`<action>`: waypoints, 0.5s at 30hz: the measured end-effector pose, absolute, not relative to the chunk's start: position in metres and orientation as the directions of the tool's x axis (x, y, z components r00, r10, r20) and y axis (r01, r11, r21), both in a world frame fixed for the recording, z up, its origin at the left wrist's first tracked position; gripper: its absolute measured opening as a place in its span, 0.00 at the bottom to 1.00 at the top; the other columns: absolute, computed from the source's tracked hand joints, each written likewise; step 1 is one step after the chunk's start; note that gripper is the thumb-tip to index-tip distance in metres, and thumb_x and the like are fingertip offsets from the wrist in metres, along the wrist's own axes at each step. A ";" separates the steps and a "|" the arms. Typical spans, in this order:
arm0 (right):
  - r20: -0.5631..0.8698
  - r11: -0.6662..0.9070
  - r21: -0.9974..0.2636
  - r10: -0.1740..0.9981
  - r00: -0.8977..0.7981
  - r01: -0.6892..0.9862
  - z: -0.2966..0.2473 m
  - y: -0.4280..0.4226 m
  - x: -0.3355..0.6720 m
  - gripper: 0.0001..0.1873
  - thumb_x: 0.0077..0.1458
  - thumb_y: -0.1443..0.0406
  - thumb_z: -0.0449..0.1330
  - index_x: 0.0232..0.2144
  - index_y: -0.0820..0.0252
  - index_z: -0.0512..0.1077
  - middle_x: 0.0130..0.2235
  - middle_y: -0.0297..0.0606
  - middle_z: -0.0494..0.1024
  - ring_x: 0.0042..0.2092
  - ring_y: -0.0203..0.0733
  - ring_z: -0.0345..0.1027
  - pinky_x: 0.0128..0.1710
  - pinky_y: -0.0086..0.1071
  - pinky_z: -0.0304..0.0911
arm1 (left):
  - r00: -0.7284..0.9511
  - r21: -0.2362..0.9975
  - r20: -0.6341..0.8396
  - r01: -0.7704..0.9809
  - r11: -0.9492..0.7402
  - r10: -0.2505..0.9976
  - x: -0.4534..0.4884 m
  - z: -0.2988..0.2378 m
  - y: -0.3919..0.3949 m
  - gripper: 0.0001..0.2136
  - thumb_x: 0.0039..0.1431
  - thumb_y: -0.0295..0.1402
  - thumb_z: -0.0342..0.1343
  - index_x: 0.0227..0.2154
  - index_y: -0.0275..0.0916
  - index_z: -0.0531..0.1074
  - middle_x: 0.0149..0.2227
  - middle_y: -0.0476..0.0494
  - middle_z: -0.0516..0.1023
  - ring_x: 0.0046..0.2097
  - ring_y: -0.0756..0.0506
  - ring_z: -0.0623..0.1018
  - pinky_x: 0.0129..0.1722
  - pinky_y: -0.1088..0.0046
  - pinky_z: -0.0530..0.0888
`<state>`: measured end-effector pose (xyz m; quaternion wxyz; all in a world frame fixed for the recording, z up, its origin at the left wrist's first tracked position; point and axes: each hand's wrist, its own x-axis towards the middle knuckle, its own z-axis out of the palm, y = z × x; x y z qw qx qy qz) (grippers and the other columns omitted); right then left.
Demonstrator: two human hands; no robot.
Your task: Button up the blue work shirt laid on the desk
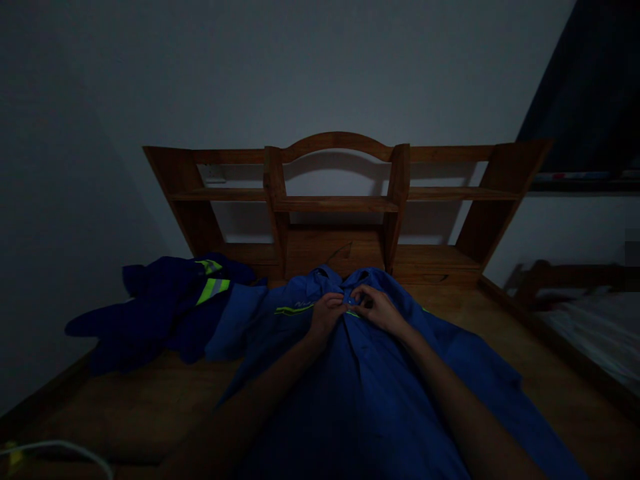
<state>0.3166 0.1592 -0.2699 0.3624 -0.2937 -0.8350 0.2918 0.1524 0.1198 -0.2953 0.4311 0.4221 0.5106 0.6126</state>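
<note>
A blue work jacket [395,380] with thin yellow-green stripes lies spread on the wooden desk, its collar toward the shelf. Both of my hands are at its front opening, just below the collar. My left hand [327,312] is closed, pinching the front edge of the jacket. Opposite it, my right hand [376,309] has its thumb and fingers bent together on the other side of the opening. A small pale spot, perhaps a button, shows between the fingertips. Exactly how the cloth sits between the fingers is too dark to make out.
A darker blue garment [150,307] with reflective bands is heaped at the left, touching the jacket's sleeve. Behind stands a wooden shelf unit [336,204] against the wall. A white cable [65,443] curves at the lower left. A bed frame [575,273] is at the right.
</note>
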 end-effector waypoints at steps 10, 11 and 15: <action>0.465 0.699 -0.634 0.687 -0.559 0.331 -0.272 0.160 0.318 0.12 0.51 0.62 0.61 0.40 0.57 0.73 0.38 0.35 0.74 0.29 0.32 0.66 0.31 0.27 0.62 | -0.322 0.989 0.056 -0.111 -0.096 0.945 0.153 -0.290 0.118 0.17 0.29 0.31 0.69 0.26 0.36 0.73 0.24 0.49 0.76 0.28 0.49 0.75 0.27 0.76 0.70; 0.464 0.700 -0.631 0.686 -0.561 0.335 -0.271 0.160 0.318 0.13 0.51 0.62 0.61 0.40 0.57 0.73 0.38 0.35 0.74 0.29 0.32 0.66 0.31 0.26 0.62 | -0.319 0.988 0.054 -0.121 -0.098 0.946 0.153 -0.290 0.117 0.17 0.29 0.31 0.69 0.27 0.36 0.73 0.24 0.49 0.76 0.28 0.49 0.75 0.28 0.76 0.70; 0.461 0.705 -0.619 0.683 -0.567 0.346 -0.268 0.156 0.317 0.12 0.51 0.62 0.61 0.40 0.58 0.73 0.38 0.35 0.73 0.29 0.32 0.66 0.31 0.26 0.62 | -0.313 0.983 0.056 -0.149 -0.107 0.948 0.154 -0.292 0.118 0.16 0.30 0.30 0.68 0.27 0.36 0.72 0.24 0.48 0.76 0.28 0.49 0.75 0.29 0.76 0.69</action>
